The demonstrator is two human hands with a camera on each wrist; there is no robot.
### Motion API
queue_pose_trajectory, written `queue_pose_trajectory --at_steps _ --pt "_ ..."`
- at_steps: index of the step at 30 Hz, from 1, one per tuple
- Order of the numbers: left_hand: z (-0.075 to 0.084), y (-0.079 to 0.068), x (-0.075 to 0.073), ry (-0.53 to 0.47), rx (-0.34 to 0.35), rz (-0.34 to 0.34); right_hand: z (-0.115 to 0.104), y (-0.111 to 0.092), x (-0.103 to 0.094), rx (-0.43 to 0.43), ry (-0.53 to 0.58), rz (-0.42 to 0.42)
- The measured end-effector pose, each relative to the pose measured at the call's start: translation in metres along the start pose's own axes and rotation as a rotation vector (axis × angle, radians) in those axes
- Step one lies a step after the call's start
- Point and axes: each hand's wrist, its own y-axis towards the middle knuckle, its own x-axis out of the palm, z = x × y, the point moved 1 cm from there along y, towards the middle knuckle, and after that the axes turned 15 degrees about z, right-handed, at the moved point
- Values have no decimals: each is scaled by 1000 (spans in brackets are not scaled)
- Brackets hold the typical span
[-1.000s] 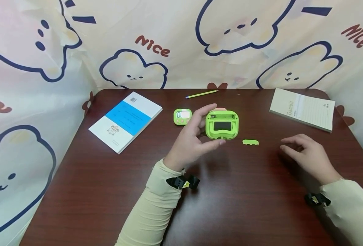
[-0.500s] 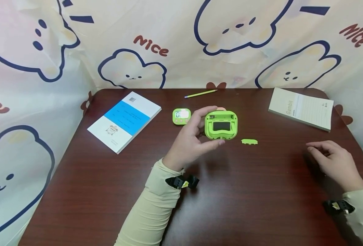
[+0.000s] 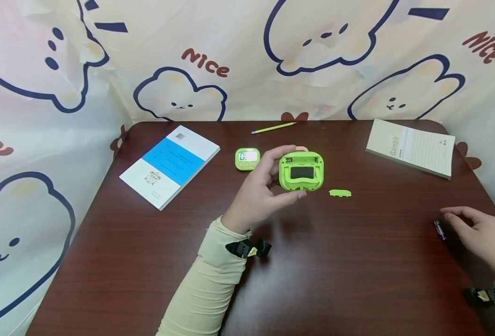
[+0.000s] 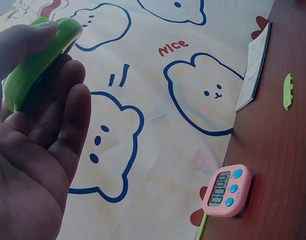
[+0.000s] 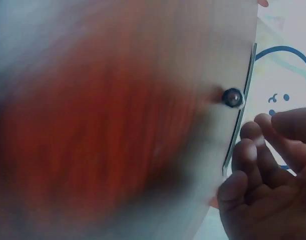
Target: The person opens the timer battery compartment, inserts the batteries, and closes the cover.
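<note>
My left hand (image 3: 257, 196) holds a green digital timer (image 3: 302, 184) above the table, fingers at its top edge and thumb at the bottom. Its back faces the head camera, with the battery compartment uncovered and a dark rectangle below. The green battery cover (image 3: 340, 193) lies on the table to the right of the timer. My right hand (image 3: 480, 235) is at the table's right side, fingers loosely bent and holding nothing. Just left of its fingertips lies a small dark battery (image 3: 439, 230). The right wrist view shows the battery's end (image 5: 233, 97) apart from the fingers.
Behind the left hand stands a pink timer (image 4: 227, 191), mostly hidden from the head view. A second green timer (image 3: 247, 159), a pencil (image 3: 274, 128) and a blue-white book (image 3: 171, 165) lie left and back. A notepad (image 3: 411, 147) lies back right on the table (image 3: 335, 280).
My right hand has moved right and toward the near edge, and the battery has come into view beside it. The left hand and its timer have stayed nearly still.
</note>
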Motion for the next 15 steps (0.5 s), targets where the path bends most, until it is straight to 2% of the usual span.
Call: queue_pose_trajectory --at_steps 9,13,15 --pt "1 -1 1 18 -5 -5 -5 -6 -4 -89 -13 -106" --pt "1 -2 1 17 -4 -7 -10 -6 -6 -86 -37 -128" --pt "1 -2 2 14 -10 -6 -14 -6 -7 -75 -30 -113"
